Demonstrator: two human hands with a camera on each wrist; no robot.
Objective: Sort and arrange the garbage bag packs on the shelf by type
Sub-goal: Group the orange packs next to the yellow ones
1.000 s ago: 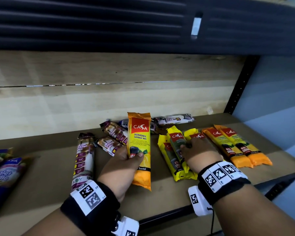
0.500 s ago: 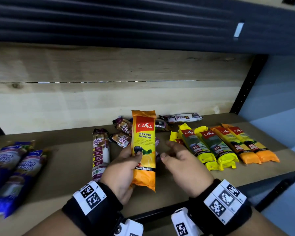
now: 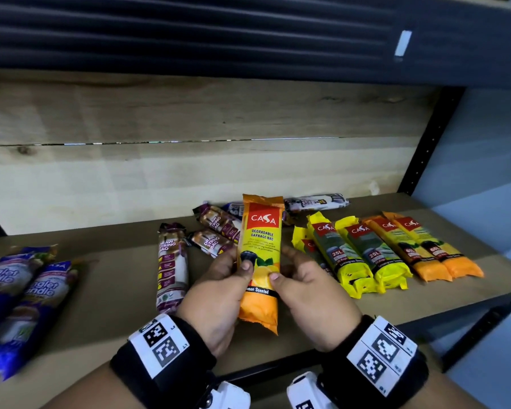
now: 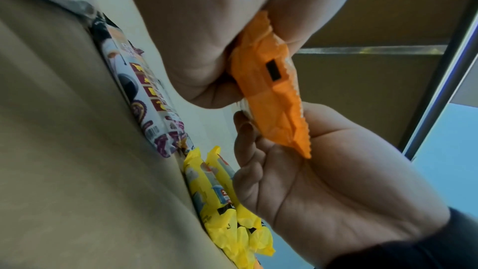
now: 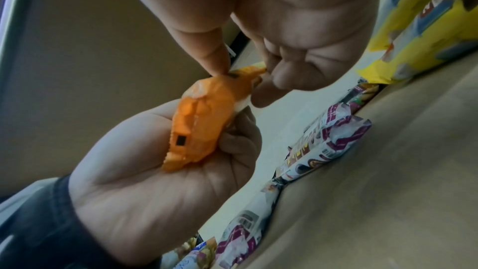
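An orange CASA degradable garbage bag pack (image 3: 260, 249) stands upright above the shelf (image 3: 106, 290), held by both hands. My left hand (image 3: 219, 290) grips its lower left side with the thumb on the front. My right hand (image 3: 310, 293) pinches its right side, thumb on the front. The pack's orange bottom end (image 4: 274, 97) shows between both palms, and again (image 5: 199, 130) in the right wrist view. Right of the hands lie yellow 25L packs (image 3: 357, 252) and two orange 60L packs (image 3: 425, 249). Purple draw-string packs (image 3: 171, 264) lie to the left.
Blue and purple packs (image 3: 21, 296) lie at the shelf's far left. A dark grey pack (image 3: 316, 202) lies by the wooden back wall (image 3: 189, 160). A black upright post (image 3: 425, 143) stands at the right, and the shelf's front edge (image 3: 455, 305) runs beneath my wrists.
My right hand left the yellow packs, came across and took hold of the orange pack's right side. The left hand kept its grip on the pack.
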